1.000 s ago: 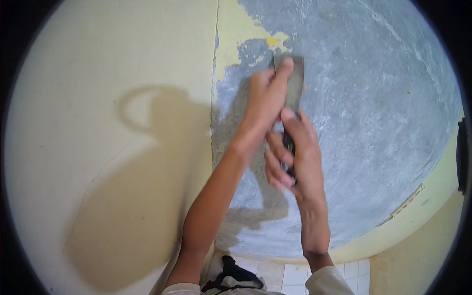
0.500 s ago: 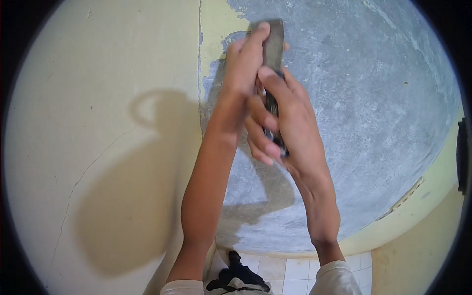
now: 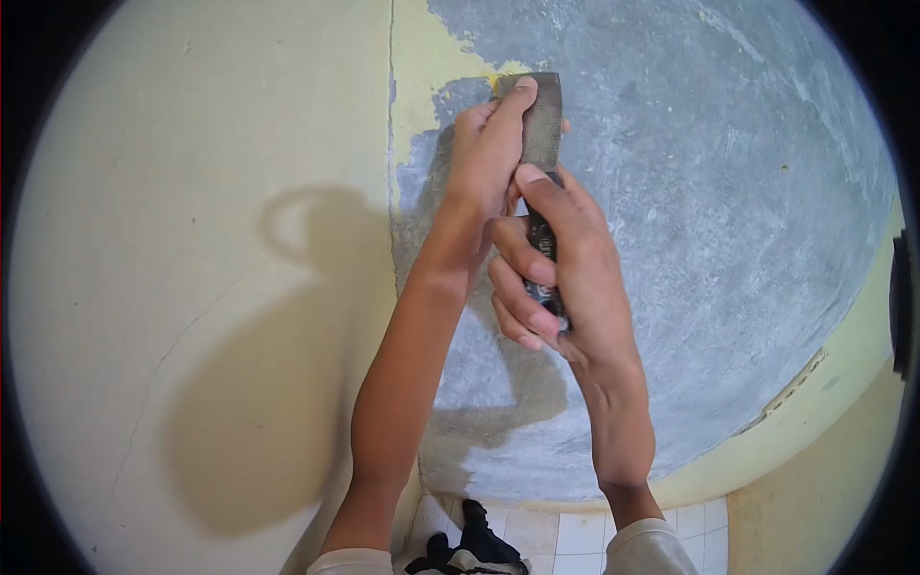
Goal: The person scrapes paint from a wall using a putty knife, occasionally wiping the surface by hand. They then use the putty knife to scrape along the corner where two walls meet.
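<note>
A scraper with a wide grey metal blade (image 3: 543,125) and a dark handle stands upright against the wall. My right hand (image 3: 580,254) is wrapped round the handle, its thumb at the base of the blade. The thumb of my left hand (image 3: 489,153) presses on the blade's face; its other fingers are partly hidden behind the blade. The blade's top edge lies at the border between pale yellow paint (image 3: 422,57) and bare grey wall (image 3: 690,211).
A cream wall (image 3: 172,192) with a thin crack and my shadow fills the left side. White floor tiles (image 3: 580,532) and dark shoes (image 3: 474,517) show at the bottom. A black object (image 3: 901,307) is at the right edge.
Both hands and the scraper appear slightly lower in view. The view has shifted a little, and a bright yellow spot now shows beside the blade's top left corner.
</note>
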The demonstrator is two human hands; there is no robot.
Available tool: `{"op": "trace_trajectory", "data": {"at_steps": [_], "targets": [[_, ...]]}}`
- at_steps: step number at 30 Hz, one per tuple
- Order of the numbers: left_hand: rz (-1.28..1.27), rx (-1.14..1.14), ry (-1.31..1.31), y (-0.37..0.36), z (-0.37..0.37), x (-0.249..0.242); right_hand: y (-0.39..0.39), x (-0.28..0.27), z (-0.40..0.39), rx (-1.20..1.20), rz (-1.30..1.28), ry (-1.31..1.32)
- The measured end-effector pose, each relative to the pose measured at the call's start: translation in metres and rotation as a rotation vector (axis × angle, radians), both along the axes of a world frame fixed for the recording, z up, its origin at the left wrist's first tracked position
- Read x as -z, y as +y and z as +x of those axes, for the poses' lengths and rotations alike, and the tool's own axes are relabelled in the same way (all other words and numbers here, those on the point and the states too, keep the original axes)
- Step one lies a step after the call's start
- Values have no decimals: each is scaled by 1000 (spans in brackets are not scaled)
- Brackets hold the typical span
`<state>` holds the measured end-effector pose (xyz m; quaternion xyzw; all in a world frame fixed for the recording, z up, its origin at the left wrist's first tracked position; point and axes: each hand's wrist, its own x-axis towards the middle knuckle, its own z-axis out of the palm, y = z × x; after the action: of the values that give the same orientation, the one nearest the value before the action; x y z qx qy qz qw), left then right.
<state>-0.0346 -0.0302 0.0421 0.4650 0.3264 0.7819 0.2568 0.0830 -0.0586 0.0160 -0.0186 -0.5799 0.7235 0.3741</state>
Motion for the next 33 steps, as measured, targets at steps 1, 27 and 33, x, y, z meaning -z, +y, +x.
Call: {"op": "trace_trajectory", "data": {"at_steps": [1, 27, 33], "targets": [[-20, 5, -4, 2, 6, 10, 1, 8, 3, 23, -8, 1], [-65, -213, -38, 11, 14, 11, 18, -4, 22, -91, 116, -86], [97, -88, -137, 13, 24, 16, 14, -13, 33, 1, 147, -237]]}}
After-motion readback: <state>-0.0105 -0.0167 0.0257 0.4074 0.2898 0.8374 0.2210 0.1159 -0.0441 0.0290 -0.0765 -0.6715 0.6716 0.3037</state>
